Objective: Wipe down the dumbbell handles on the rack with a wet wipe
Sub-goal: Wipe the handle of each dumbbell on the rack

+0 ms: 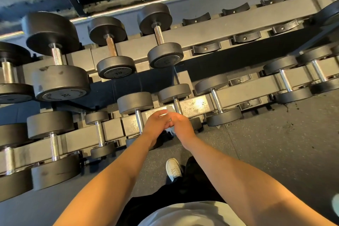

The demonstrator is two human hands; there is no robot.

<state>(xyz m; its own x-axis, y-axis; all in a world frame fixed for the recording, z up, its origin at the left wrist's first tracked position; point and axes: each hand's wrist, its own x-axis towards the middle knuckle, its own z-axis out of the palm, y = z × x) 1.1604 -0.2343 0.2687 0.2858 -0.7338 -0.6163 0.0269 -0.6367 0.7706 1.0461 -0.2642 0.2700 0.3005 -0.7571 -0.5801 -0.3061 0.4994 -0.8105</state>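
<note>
A grey two-tier rack (229, 27) holds black dumbbells with metal handles. My left hand (157, 124) and my right hand (180, 124) meet above the lower tier, fingers curled towards each other. Together they pinch a white wet wipe (169, 109), of which only a small corner shows above the fingers. The hands hover between two lower-tier handles: one chrome handle (139, 121) just left of my left hand, another (178, 106) just above my right hand. On the upper tier sits a rusty-handled dumbbell (111, 46) marked 10.
Several empty cradles (206, 48) line the upper tier at the right. Bigger dumbbells (56, 57) fill the left side. My white shoe (173, 169) stands on the speckled rubber floor (275, 143) close to the rack's base. A mirrored wall runs behind the rack.
</note>
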